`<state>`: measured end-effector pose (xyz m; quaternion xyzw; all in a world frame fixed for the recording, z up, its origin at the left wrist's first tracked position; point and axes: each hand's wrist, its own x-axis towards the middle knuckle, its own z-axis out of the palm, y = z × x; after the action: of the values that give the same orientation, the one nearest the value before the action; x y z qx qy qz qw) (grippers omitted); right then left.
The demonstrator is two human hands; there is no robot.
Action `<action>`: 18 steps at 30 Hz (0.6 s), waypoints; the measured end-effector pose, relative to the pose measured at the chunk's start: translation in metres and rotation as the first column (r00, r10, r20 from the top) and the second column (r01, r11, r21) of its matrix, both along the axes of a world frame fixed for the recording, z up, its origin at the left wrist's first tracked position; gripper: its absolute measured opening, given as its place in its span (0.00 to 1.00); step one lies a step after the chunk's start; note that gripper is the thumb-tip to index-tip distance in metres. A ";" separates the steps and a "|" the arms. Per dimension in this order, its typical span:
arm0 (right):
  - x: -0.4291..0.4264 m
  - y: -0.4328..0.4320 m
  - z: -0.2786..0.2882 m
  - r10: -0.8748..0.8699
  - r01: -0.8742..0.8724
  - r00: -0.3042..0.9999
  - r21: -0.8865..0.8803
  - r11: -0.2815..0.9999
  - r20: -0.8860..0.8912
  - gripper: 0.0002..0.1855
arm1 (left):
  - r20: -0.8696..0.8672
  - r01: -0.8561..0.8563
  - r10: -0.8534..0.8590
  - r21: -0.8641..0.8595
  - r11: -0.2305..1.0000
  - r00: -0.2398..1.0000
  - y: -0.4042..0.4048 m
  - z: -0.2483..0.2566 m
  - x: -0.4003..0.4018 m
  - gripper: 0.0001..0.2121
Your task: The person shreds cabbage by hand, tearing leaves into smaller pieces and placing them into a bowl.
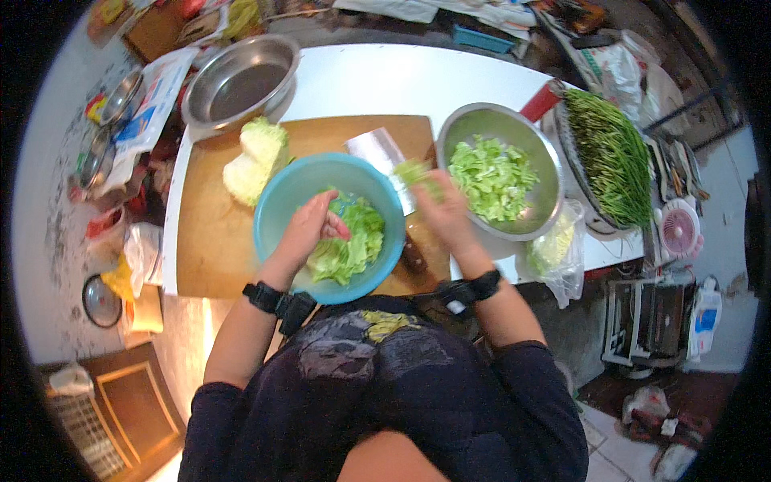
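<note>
A teal plastic basin (263,232) stands on a wooden cutting board (202,241) before me, with cut green leaves (361,235) inside. Over its middle hovers my left hand (312,229), thumb apart from the loosely curled fingers, holding nothing that I can see. My right hand (444,208), blurred, grips a small bunch of leaf pieces (415,173) between the basin and a stainless steel bowl (446,144). More chopped leaves (491,175) lie in that bowl. A cleaver (374,150) rests on the board, partly hidden by the basin; its brown handle shows below my right hand.
A cut cabbage piece (258,159) sits on the board's left. Behind it stands a wide steel basin (241,84). To the right are a bagged vegetable (557,241), a container of green stalks (608,156) and a pink fan (679,228). The white table (391,75) extends behind.
</note>
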<state>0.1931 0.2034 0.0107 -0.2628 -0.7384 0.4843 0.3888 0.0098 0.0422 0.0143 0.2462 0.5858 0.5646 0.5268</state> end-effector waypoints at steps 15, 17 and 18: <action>0.011 0.042 0.011 -0.003 -0.129 0.921 0.313 0.941 0.391 0.07 | -0.688 0.142 -0.563 -0.569 0.810 0.458 -0.011 -0.045 -0.011 0.18; -0.016 0.013 0.013 0.317 -0.432 0.848 0.208 0.878 0.424 0.06 | -0.690 0.139 -0.579 -0.583 0.800 0.435 -0.008 -0.046 -0.011 0.18; -0.028 0.000 0.014 0.405 -0.594 0.729 0.217 0.774 0.552 0.07 | -0.693 0.136 -0.592 -0.596 0.792 0.411 -0.008 -0.046 -0.012 0.19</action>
<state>0.1651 0.2030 0.0247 -0.0799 -0.9327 0.3399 0.0903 -0.0018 0.0345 -0.0316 0.4879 0.8081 0.0802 0.3202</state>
